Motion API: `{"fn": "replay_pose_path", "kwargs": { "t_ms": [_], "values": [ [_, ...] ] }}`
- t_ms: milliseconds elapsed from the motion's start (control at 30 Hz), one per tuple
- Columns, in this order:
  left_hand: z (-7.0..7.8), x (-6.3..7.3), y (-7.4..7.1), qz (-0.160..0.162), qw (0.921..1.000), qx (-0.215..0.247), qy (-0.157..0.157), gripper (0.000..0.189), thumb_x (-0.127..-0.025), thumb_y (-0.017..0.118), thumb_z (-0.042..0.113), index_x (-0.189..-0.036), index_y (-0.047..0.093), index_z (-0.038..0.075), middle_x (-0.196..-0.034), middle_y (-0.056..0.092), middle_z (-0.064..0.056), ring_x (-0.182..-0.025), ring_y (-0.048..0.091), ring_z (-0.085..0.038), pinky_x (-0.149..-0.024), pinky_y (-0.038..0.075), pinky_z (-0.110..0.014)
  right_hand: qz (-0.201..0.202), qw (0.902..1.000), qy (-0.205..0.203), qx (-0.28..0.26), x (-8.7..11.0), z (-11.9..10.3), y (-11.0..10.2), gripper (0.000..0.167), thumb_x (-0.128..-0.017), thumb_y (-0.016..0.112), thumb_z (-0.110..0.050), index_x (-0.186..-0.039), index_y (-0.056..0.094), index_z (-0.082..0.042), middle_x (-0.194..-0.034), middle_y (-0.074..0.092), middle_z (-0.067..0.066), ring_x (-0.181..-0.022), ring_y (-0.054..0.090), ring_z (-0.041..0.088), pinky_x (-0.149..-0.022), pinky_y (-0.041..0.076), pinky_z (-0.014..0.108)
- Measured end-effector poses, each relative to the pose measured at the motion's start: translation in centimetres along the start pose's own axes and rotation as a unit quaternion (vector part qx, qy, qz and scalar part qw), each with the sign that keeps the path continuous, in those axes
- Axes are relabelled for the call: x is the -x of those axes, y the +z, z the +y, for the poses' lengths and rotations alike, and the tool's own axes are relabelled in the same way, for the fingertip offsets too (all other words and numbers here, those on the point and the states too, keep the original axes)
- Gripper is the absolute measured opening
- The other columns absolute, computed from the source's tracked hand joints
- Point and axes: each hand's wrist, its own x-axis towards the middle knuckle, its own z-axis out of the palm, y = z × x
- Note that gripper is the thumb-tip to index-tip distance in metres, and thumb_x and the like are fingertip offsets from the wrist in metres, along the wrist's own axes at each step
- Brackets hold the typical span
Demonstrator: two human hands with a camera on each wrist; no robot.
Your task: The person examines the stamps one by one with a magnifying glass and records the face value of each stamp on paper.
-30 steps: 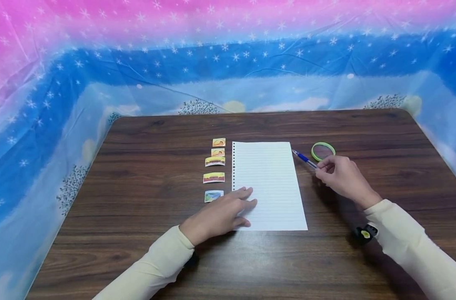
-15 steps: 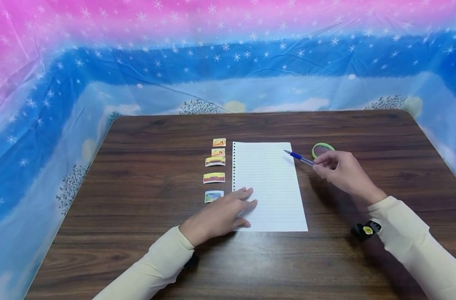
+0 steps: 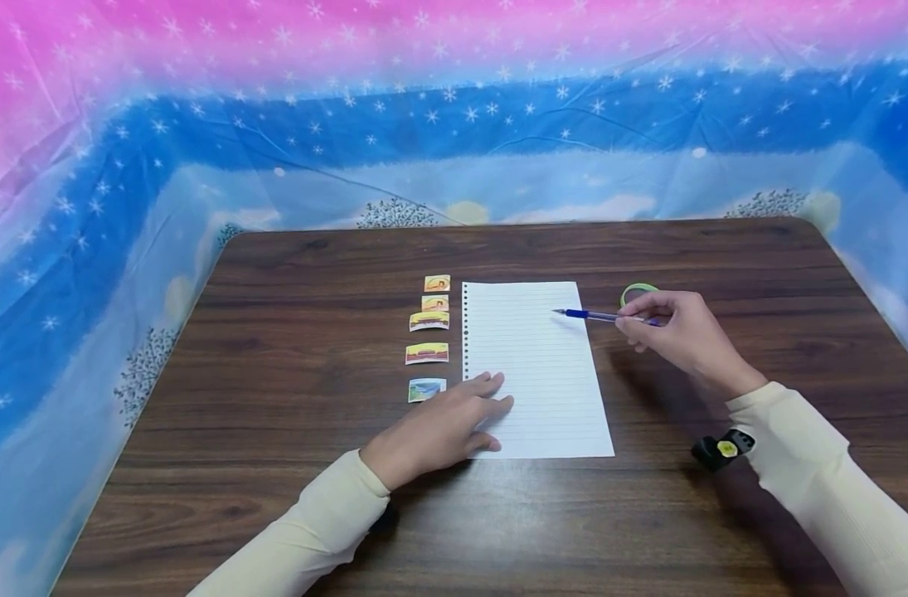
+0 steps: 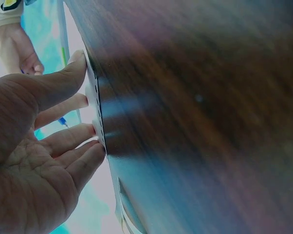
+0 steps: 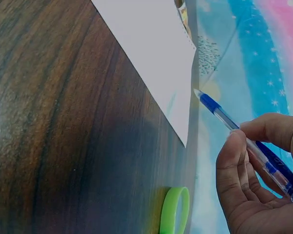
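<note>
A sheet of lined paper (image 3: 531,365) with punched holes down its left side lies on the wooden table. My left hand (image 3: 442,423) rests on its lower left part, fingers spread; the left wrist view shows the fingertips (image 4: 99,152) at the punched edge. Between thumb and fingers, my right hand (image 3: 673,332) pinches a clear ballpoint pen (image 3: 599,315) with a blue grip. Its tip points left, over the upper right of the page in the head view. In the right wrist view the pen (image 5: 224,117) is tilted, its tip raised off the paper.
Several small picture stamps (image 3: 427,353) lie in a column left of the paper, the lowest beside my left hand. A green ring, like a tape roll (image 3: 636,290), sits behind my right hand, partly covered. A snowflake-patterned cloth (image 3: 454,108) hangs around the table (image 3: 289,332).
My right hand has lifted the pen from beside the paper and brought it left over the page, turning it nearly level. The left hand stays in place.
</note>
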Motion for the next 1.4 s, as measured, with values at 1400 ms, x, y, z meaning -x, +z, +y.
{"fn": "replay_pose_path", "kwargs": {
  "t_ms": [1400],
  "values": [
    [0.0,0.2,0.1,-0.006,0.9999,0.003,-0.013,0.055,-0.095,0.072,0.028,-0.143,0.058,0.006,-0.157,0.038,-0.020,-0.148,0.032,-0.032,-0.113,0.036,-0.052,-0.024,0.9786,0.011,-0.204,-2.6,-0.8,1.0,0.029,-0.094,0.075,-0.018,-0.110,0.069,0.005,-0.097,0.075,0.016,-0.085,0.072,0.027,-0.078,0.060,0.036]
  ]
}}
